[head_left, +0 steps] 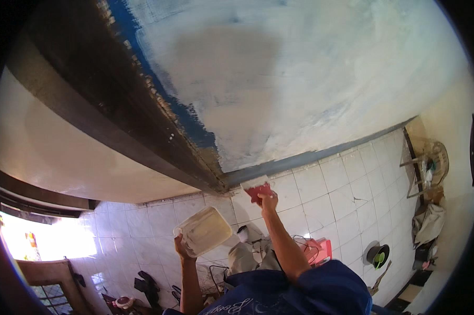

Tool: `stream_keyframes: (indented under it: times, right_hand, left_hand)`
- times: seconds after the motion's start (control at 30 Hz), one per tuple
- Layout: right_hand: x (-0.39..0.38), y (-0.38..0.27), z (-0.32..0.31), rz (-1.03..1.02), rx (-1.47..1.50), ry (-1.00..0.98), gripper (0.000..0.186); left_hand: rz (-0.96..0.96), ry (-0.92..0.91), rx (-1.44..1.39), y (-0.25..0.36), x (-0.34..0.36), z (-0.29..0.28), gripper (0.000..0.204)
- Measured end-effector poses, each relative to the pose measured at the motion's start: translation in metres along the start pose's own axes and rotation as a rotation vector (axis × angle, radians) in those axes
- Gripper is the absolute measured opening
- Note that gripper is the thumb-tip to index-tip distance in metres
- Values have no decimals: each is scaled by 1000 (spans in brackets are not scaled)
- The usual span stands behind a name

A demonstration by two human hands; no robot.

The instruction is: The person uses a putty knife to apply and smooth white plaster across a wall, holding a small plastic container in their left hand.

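My left hand (180,248) grips the side of a shallow, pale rectangular plastic tub (210,245), which is tilted so its inside shows whitish smears. In my right hand (269,202) is a red putty spreader (259,192) with a pale, coated edge. The spreader is held out ahead, near the foot of the wall (321,89); whether it touches anything I cannot tell. Uneven white coating covers most of that wall. A bare blue strip (187,118) runs down its left side, beside a dark frame (121,100).
White floor tiles (321,191) spread below. A red-pink box (319,251) lies right of my arm, and farther right are a black bucket (377,255) and a wire-framed chair (435,163). Black items (146,286) lie at lower left. Bright light comes through an opening (58,239) at left.
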State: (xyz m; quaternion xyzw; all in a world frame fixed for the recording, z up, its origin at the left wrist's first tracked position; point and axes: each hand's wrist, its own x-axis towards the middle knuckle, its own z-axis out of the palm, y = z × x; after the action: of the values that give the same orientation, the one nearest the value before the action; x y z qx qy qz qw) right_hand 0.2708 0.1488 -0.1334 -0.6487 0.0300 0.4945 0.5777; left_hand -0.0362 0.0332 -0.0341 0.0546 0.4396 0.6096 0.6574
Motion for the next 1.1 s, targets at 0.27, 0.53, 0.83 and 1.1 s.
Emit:
stream_keyframes:
  times: [0.27, 0.53, 0.83, 1.1]
  right_hand:
    - [98, 0, 71, -48, 273, 23, 21]
    - [-45, -69, -13, -118, 160, -254, 33]
    - [121, -55, 12, 130, 200, -113, 27]
    - [49, -66, -27, 2, 63, -234, 28]
  left_hand:
    - [44, 4, 47, 6, -7, 12, 63]
    - [68, 41, 6, -1, -43, 31, 63]
    - [92, -36, 50, -10, -34, 56, 64]
    - [157, 88, 16, -36, -51, 62, 63]
